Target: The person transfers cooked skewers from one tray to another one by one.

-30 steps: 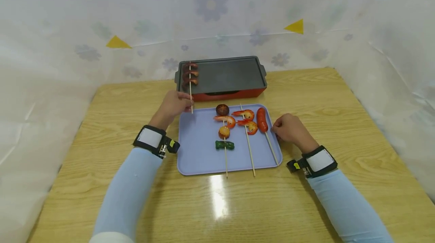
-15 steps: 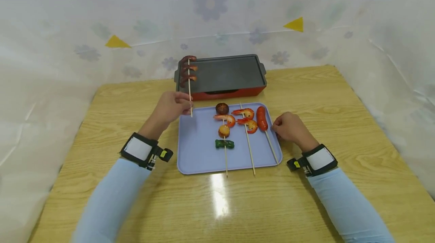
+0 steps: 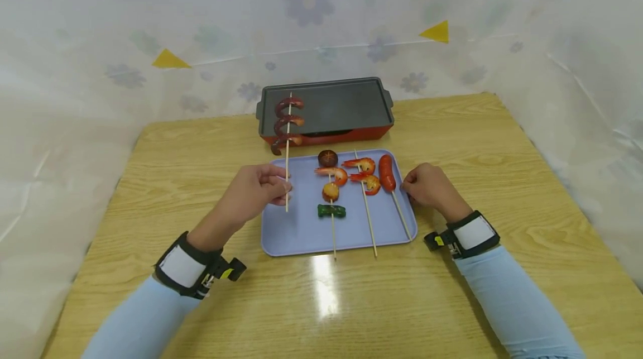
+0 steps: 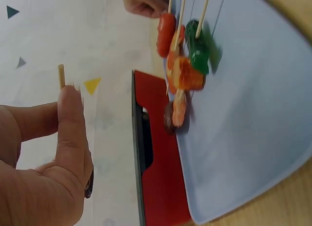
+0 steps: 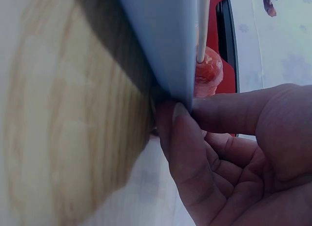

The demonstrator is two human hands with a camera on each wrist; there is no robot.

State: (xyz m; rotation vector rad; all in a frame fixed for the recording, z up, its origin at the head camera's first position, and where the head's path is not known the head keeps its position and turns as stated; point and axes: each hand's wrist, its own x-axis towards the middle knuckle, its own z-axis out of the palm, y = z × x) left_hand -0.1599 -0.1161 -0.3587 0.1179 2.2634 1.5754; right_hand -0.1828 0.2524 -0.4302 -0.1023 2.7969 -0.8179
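My left hand (image 3: 251, 192) pinches the lower part of a wooden skewer (image 3: 289, 121) threaded with three curved reddish-brown pieces. It holds the skewer upright in the head view, above the left part of the lilac tray (image 3: 296, 233), with the pieces over the grill's front left. In the left wrist view the stick's end (image 4: 61, 74) pokes out past my fingertips. My right hand (image 3: 428, 187) pinches the tray's right rim between thumb and fingers, as the right wrist view shows up close. Beside it on the tray lies a red sausage skewer (image 3: 387, 173).
Also on the tray are a shrimp skewer (image 3: 370, 183) and a mixed skewer with a green pepper piece (image 3: 331, 211) and a mushroom (image 3: 328, 158). Behind the tray stands a red grill with a dark flat plate (image 3: 341, 103). A flowered curtain hangs beyond the wooden table (image 3: 191, 147).
My left hand has lifted the brown skewer off the left side of the grill plate and drawn it back toward me and slightly right. The right hand stays on the tray's rim.
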